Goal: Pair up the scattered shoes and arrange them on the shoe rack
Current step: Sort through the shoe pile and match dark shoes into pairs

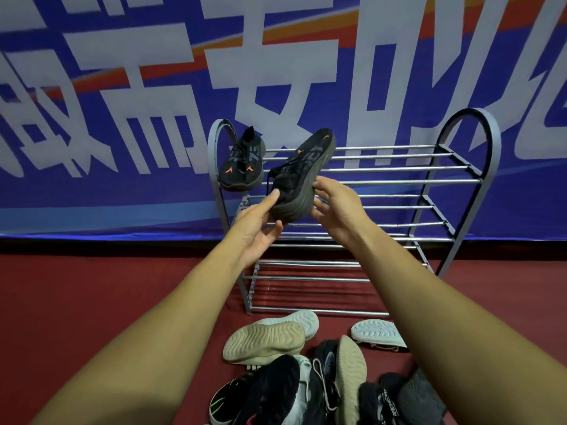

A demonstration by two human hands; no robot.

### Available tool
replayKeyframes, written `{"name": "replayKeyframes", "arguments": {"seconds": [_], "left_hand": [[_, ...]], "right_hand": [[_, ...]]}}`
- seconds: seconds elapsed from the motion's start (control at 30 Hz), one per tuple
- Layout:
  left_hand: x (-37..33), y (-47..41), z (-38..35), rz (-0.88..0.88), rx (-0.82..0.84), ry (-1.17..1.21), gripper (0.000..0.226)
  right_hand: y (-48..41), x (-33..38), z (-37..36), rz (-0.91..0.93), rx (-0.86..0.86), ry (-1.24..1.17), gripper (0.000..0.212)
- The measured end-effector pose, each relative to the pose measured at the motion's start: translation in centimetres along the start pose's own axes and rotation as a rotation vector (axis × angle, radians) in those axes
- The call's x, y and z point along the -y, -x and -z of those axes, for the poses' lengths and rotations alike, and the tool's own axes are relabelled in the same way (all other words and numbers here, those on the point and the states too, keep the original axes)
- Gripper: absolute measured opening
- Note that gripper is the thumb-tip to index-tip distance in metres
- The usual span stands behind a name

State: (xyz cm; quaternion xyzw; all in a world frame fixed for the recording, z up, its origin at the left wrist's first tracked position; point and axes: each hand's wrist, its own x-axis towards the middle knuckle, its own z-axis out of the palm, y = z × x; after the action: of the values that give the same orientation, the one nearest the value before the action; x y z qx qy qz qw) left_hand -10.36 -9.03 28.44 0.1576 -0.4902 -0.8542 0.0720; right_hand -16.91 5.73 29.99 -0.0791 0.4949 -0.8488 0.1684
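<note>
In the middle of the frame we see a black sneaker (302, 167) of knitted mesh, with small orange marks and a thick, ridged dark sole. It is held tilted, toe up and to the right, in front of the top tier of the shoe rack (399, 169). The left hand (260, 233) pinches its heel end, thumb on the mesh and fingers curled beneath. The right hand (336, 207) grips the sole's edge from the other side, fingers curled under it. A second black sneaker (244, 162) with the same orange marks rests on the top tier at the rack's left end, just beside the held one. The rack has shiny round metal bars between flat grey arched ends, and it stands on dark red carpet (92, 286) against a smooth blue banner (122, 96). At the bottom centre lies a pile of shoes (273, 391), among them a beige wavy-ribbed sole (264, 340) and a white sole (377, 334), both turned upward.
</note>
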Motion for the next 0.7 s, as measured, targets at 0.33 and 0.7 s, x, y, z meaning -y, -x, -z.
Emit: {"name": "replayKeyframes", "arguments": {"seconds": [0.33,0.7], "left_hand": [[-0.5,-2.7,-1.4,-0.091,-0.177,0.174,0.045],[-0.2,-5.3,-2.0,-0.09,-0.21,0.332,0.02]], "right_hand": [[-1.2,-2.7,-1.7,-0.049,-0.068,0.31,0.064],[-3.2,-3.3,-2.4,0.003,-0.157,0.111,0.055]]}}
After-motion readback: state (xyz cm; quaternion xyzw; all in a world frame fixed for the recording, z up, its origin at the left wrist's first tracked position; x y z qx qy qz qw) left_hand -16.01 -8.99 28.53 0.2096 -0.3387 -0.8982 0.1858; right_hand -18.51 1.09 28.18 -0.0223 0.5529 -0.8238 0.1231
